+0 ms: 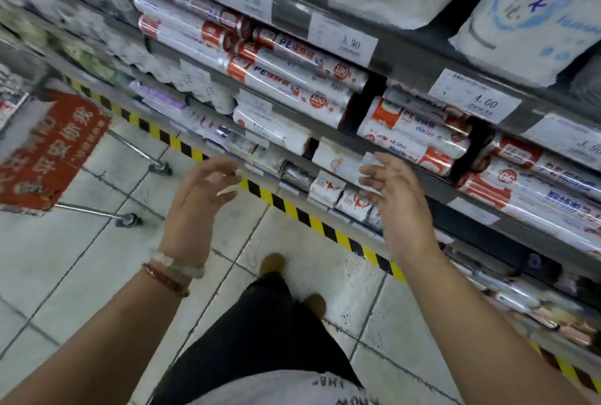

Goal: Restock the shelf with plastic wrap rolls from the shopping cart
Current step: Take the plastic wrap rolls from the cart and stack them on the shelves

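Plastic wrap rolls (292, 79) with red and white labels lie stacked lengthwise on a grey shelf (406, 60) at upper centre and right. More rolls (416, 134) fill the section to the right. My left hand (198, 199) hovers empty over the floor, fingers spread, below the lower shelf edge. My right hand (396, 203) is also empty with fingers apart, close to small white packs (328, 188) on a lower shelf. The shopping cart (48, 151) stands at the left, with a red sign on it.
White tissue packs (536, 8) sit on the shelf above. Price tags (344, 40) hang on the shelf edges. Yellow-black tape (292, 206) runs along the shelf base on a tiled floor (65, 258). My legs and shoes (273, 264) are below.
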